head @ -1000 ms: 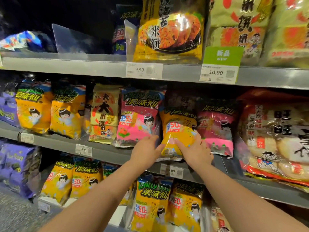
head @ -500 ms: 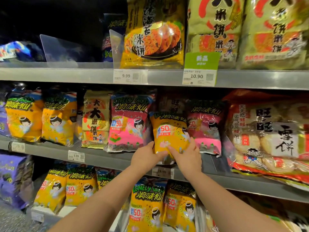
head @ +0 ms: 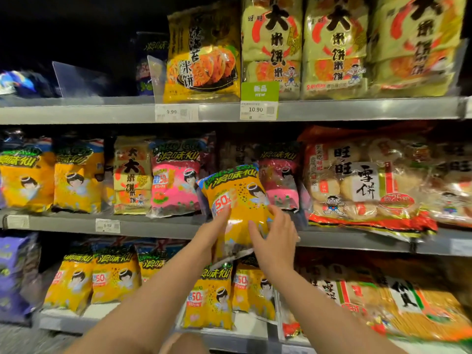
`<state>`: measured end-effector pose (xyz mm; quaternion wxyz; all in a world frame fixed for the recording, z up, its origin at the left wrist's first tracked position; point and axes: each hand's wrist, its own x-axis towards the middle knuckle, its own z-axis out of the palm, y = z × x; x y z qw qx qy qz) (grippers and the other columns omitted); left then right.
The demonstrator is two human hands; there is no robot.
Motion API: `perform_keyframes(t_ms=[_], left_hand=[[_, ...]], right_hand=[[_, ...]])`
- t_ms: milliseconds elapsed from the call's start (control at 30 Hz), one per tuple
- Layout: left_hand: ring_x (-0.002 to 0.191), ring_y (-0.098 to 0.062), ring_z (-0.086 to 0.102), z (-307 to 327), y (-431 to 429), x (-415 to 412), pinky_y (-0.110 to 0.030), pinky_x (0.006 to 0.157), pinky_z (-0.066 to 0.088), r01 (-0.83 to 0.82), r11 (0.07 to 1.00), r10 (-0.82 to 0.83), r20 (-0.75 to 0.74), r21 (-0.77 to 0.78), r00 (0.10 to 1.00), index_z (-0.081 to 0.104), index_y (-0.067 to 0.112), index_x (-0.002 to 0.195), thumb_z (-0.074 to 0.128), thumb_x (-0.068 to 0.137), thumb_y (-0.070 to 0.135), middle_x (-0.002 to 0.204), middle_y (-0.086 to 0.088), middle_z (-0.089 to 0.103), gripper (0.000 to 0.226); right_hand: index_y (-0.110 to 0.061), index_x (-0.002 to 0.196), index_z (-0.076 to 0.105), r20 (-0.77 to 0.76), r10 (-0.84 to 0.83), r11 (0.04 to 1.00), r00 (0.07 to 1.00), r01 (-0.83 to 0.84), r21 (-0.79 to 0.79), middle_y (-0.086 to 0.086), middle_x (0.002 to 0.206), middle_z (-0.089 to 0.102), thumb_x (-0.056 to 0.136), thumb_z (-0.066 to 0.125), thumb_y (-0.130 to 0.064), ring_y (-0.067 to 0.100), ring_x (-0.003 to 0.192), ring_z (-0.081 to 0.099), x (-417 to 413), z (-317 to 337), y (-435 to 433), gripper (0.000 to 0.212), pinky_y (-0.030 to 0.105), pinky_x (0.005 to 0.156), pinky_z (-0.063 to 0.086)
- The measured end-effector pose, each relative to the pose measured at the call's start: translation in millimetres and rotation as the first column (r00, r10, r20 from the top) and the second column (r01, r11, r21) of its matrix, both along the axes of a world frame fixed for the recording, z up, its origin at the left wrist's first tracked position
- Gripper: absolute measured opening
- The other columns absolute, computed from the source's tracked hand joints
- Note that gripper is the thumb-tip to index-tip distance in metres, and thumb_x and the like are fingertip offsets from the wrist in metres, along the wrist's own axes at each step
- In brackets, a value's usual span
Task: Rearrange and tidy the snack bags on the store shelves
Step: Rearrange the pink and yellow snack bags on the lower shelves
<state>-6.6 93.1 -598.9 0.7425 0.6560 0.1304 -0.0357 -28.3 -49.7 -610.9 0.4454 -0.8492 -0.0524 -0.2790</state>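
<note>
A yellow snack bag [head: 236,198] with a cartoon child and a "50%" badge sits tilted in front of the middle shelf [head: 158,227], out past its front edge. My left hand [head: 213,232] grips its lower left side. My right hand [head: 274,238] holds its lower right side, fingers spread over the bag. Behind it stand two pink bags of the same brand, one on the left [head: 176,182] and one on the right [head: 279,180].
More yellow bags [head: 76,177] stand at the left of the middle shelf and on the bottom shelf [head: 115,277]. Large rice-cracker packs [head: 357,182] fill the right. The top shelf [head: 357,109] carries big yellow packs, clear dividers [head: 76,77] and price tags [head: 258,111].
Both hands have pulled the yellow bag forward off the middle shelf and tilted it. The camera view has shifted down and left, so the shelves sit higher in the picture.
</note>
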Motion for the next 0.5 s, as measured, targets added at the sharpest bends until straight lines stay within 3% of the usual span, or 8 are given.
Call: perform_keyframes(t_ms=[133, 233, 367, 500], left_hand=[[0.091, -0.026, 0.07, -24.3, -6.2, -34.0, -0.039, 0.081, 0.055, 0.158, 0.966, -0.168, -0.033, -0.204, 0.985, 0.064, 0.012, 0.115, 0.059, 0.082, 0.05, 0.111, -0.014, 0.07, 0.05], [0.083, -0.027, 0.072, -49.3, -10.8, -53.3, -0.038, 0.069, 0.06, 0.17, 0.951, -0.183, -0.025, -0.258, 0.983, 0.064, 0.011, 0.112, 0.06, 0.086, 0.035, 0.103, -0.015, 0.072, 0.036], [0.09, -0.029, 0.071, -100.5, -7.8, -72.6, -0.041, 0.07, 0.06, 0.085, 0.975, -0.092, -0.027, -0.207, 0.995, 0.055, 0.009, 0.125, 0.065, 0.084, 0.023, 0.109, -0.018, 0.07, 0.044], [0.098, -0.032, 0.067, -153.3, 0.8, -87.7, -0.048, 0.08, 0.056, 0.05, 0.993, -0.059, -0.085, -0.108, 0.995, 0.048, 0.016, 0.131, 0.091, 0.047, 0.039, 0.114, -0.016, 0.068, 0.097]], right_hand=[[-0.013, 0.122, 0.052, 0.016, 0.004, 0.999, 1.0, -0.005, 0.054, 0.002, 0.113, 0.053, 0.074, 0.035, -0.056, 0.022, 0.112, 0.048, -48.6, -33.2, -9.9, 0.066, 0.033, 0.096, 0.034], [-0.015, 0.119, 0.053, -0.006, 0.005, 0.998, 1.0, -0.005, 0.063, -0.005, 0.108, 0.049, 0.074, 0.036, -0.053, 0.019, 0.108, 0.048, -68.5, -59.5, -18.8, 0.061, 0.034, 0.096, 0.036], [-0.017, 0.117, 0.052, -0.135, 0.07, 0.99, 0.988, -0.052, 0.128, -0.007, 0.106, 0.049, 0.086, 0.054, -0.035, 0.018, 0.106, 0.05, -81.3, -97.3, -33.8, 0.036, 0.038, 0.093, 0.043], [-0.015, 0.112, 0.056, -0.244, 0.054, 0.997, 0.968, -0.037, 0.073, 0.003, 0.108, 0.057, 0.089, 0.052, -0.03, 0.024, 0.105, 0.051, -75.7, -126.2, -42.8, 0.028, 0.038, 0.089, 0.042]])
